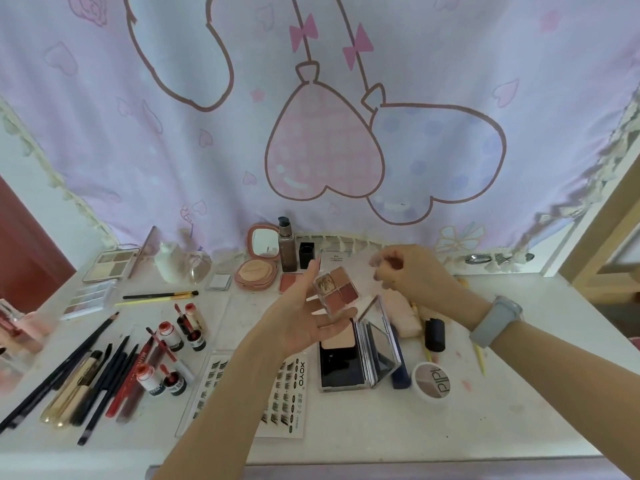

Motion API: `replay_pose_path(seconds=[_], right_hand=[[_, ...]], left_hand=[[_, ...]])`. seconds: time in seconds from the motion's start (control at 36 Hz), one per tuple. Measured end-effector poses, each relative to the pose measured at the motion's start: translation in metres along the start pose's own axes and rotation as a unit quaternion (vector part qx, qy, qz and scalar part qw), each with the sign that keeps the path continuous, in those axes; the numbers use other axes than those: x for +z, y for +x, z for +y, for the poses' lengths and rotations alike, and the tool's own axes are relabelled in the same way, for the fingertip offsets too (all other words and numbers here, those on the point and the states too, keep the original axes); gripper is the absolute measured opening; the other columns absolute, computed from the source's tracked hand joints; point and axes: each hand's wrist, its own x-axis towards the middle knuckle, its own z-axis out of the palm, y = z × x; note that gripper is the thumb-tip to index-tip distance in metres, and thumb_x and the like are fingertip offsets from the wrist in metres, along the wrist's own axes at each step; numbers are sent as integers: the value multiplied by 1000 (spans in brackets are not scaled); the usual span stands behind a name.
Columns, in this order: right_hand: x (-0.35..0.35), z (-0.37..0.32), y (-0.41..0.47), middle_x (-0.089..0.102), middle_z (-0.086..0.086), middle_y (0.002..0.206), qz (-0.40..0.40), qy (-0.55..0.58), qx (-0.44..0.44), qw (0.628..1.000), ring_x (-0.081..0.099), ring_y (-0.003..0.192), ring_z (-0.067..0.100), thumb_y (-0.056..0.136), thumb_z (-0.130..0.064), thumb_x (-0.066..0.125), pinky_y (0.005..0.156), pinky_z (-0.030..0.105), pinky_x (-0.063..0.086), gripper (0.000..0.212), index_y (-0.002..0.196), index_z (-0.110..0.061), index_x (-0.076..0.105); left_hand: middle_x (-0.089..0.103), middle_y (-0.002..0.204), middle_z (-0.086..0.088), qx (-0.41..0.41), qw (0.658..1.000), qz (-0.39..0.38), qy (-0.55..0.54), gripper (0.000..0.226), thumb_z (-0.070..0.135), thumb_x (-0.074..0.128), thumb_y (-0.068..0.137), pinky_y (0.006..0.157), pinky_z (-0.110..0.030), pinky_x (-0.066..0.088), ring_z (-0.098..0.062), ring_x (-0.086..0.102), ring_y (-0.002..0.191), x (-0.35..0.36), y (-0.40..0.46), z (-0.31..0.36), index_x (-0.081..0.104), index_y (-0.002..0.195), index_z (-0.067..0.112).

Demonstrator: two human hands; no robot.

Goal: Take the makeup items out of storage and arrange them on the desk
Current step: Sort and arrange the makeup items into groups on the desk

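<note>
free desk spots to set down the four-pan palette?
Bare desk along the near edge, in front of the lash card and round PIPI pot; also far right, past the yellow stick. Crowded: left side, pencils and lip tints.

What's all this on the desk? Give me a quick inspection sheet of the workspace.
Surface: white desk, faintly stained.
Job's things: four-pan eyeshadow palette held by left hand; open mirrored compact; lip tints; pencils and brushes; lash tray; pink cushion compact.
Clutter: round PIPI pot.
Hands: left holds the palette; right hand raised, fingers curled, blurred.
Cables: nothing seen.
Surroundings: pastel heart-balloon curtain.
</note>
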Motion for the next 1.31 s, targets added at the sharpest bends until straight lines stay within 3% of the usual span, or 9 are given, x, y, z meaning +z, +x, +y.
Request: replay_pose_path(seconds=[0.17,0.31,0.53,0.69,0.83,0.97,1.11,1.22,1.31], right_hand=[[3,17,19,67,3,71,1,110,131,985,64,50,5,88,-10,54,48,13,49,12,85,-5,65],[7,25,29,68,5,70,1,102,176,979,65,52,11,89,-9,56,50,18,53,15,77,-5,64],[10,28,33,69,10,77,-35,72,194,978,67,58,15,88,-9,57,60,24,58,21,68,-4,61],[18,29,36,72,13,77,-71,62,211,973,68,60,15,87,-7,56,62,22,57,18,75,2,66],[22,34,36,73,13,81,-77,40,206,975,67,55,10,88,-11,56,58,21,55,18,81,2,67],[19,40,34,67,4,68,-81,43,186,978,62,44,3,89,-10,57,40,10,42,14,79,-6,66],[14,46,32,67,4,62,-111,-80,152,979,57,53,10,86,-14,58,47,13,45,23,89,5,70],[11,49,34,68,25,92,-71,-205,104,971,63,73,33,89,-21,53,67,34,50,35,101,10,64],[13,47,41,69,12,105,-31,-226,41,973,60,85,21,91,-24,51,76,29,47,31,106,-1,66]], left_hand=[[60,122,-19,41,998,35,26,42,32,59,90,75,-36,58,-36,64,103,-7,7,2,57,120,2],[65,104,-12,60,988,78,120,19,28,58,92,67,-30,55,-25,66,89,-5,16,5,61,98,10],[62,117,-12,67,947,97,300,48,39,53,93,66,-25,54,-20,64,94,-2,29,3,51,130,9],[61,114,-5,107,887,121,433,40,45,46,94,64,-19,52,-13,60,96,-3,28,5,58,116,13],[59,111,0,152,824,131,530,27,39,43,96,98,-39,46,-15,56,100,-4,24,4,59,102,18],[48,140,-2,175,758,126,616,28,35,42,98,82,-15,31,-13,51,113,-7,23,-3,58,113,18],[61,122,-6,196,695,140,677,34,30,43,97,92,-29,41,-22,53,113,-9,20,-12,58,123,13],[60,122,-2,217,642,137,723,33,33,41,97,100,-41,36,-21,48,119,-13,17,-16,56,124,21],[56,126,2,220,597,151,756,35,35,39,97,96,-42,32,-19,43,121,-18,15,-18,56,123,19]])
